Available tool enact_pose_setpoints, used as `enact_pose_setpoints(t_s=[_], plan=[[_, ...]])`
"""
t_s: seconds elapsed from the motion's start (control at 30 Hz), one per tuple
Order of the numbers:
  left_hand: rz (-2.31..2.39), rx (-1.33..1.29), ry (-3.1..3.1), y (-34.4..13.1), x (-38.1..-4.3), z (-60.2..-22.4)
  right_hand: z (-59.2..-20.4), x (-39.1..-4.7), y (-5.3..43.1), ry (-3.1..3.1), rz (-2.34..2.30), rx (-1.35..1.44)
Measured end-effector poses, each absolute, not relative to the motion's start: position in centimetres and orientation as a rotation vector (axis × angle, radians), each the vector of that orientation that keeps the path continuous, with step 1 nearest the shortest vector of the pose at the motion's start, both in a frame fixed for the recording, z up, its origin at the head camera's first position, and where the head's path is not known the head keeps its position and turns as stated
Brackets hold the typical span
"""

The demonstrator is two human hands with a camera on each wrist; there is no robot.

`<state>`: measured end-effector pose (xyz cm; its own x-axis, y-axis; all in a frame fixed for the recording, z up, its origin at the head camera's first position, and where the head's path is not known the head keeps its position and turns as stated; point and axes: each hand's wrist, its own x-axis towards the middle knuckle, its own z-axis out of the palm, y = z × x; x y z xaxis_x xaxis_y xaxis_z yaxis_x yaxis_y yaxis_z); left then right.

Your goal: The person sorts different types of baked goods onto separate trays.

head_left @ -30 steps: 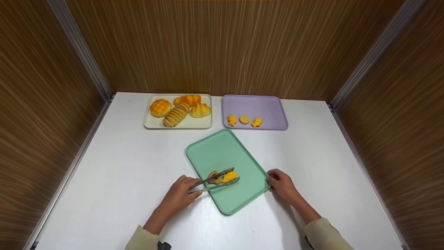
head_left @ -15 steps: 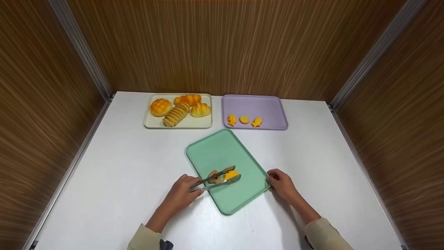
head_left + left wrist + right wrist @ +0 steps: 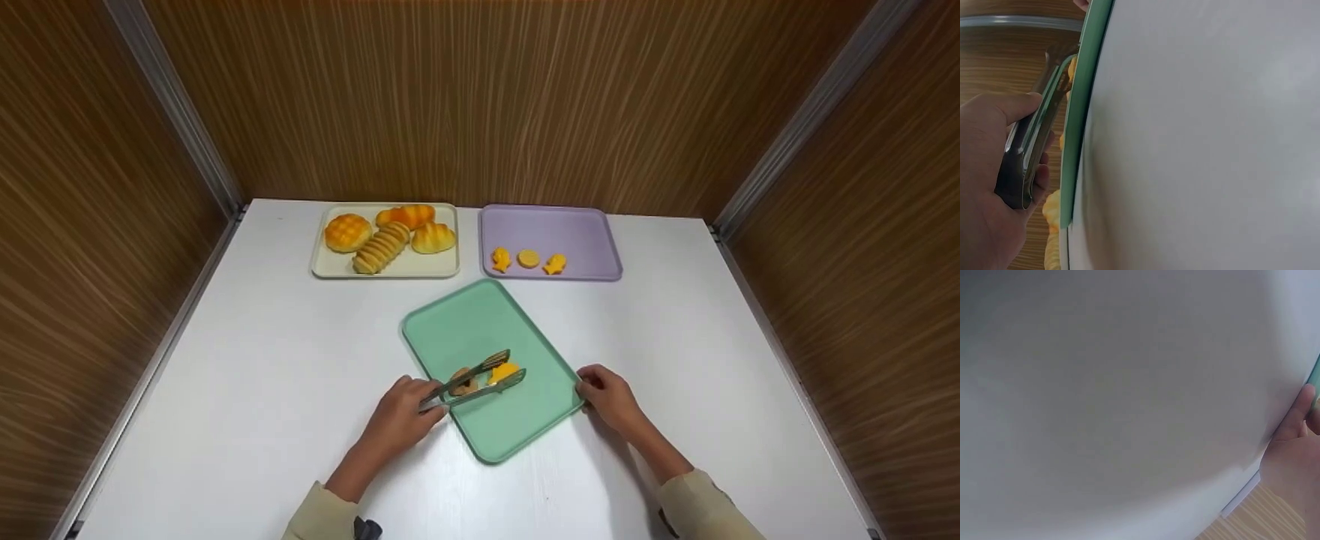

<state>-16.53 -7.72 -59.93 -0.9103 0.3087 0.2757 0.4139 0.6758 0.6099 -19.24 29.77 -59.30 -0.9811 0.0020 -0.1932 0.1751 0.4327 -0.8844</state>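
My left hand (image 3: pixel 403 416) grips metal tongs (image 3: pixel 1013 177) by the handle end, thumb on one arm and fingers on the other. In the head view the tongs reach over the green tray (image 3: pixel 517 431), their tips spread on either side of a small yellow piece (image 3: pixel 505 372). Under the tong arms, nearer the hand, lies a small brown ring-like piece (image 3: pixel 466 388), partly covered. My right hand (image 3: pixel 611 401) pinches the right-hand corner of the green tray, which lies turned at an angle. In the right wrist view only part of this hand shows at the right edge.
Behind, at left, a cream tray (image 3: pixel 330 266) bears several toy breads (image 3: pixel 382 247). Beside it a purple tray (image 3: pixel 577 232) holds two yellow fish shapes (image 3: pixel 555 264) and a round yellow slice (image 3: pixel 528 259). Wood-grain panels (image 3: pixel 480 97) enclose the white table (image 3: pixel 300 337) at back and sides.
The left hand and tongs have moved slightly right and away from the body. The yellow piece has shifted the same way, apart from the brown one. The right hand and trays stay put.
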Motion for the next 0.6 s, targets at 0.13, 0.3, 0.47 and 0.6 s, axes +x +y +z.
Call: enact_pose_setpoints(t_s=[0.13,0.3,0.47,0.6], plan=[[-1.007,-0.590,-2.719,-7.2,-16.3,-60.1,-59.7,-19.3,30.0,2.522,-1.584,0.151],[-0.953,-0.630,-2.686,-6.7,-16.1,-60.4,-60.2,-19.5,30.2,2.524,-1.593,0.159],[-0.955,-0.649,-2.667,-6.6,-16.0,-60.5,-60.2,-19.5,30.1,2.525,-1.597,0.155],[-0.985,-0.634,-2.662,-6.6,-16.0,-60.5,-60.3,-19.5,30.1,2.518,-1.594,0.161]])
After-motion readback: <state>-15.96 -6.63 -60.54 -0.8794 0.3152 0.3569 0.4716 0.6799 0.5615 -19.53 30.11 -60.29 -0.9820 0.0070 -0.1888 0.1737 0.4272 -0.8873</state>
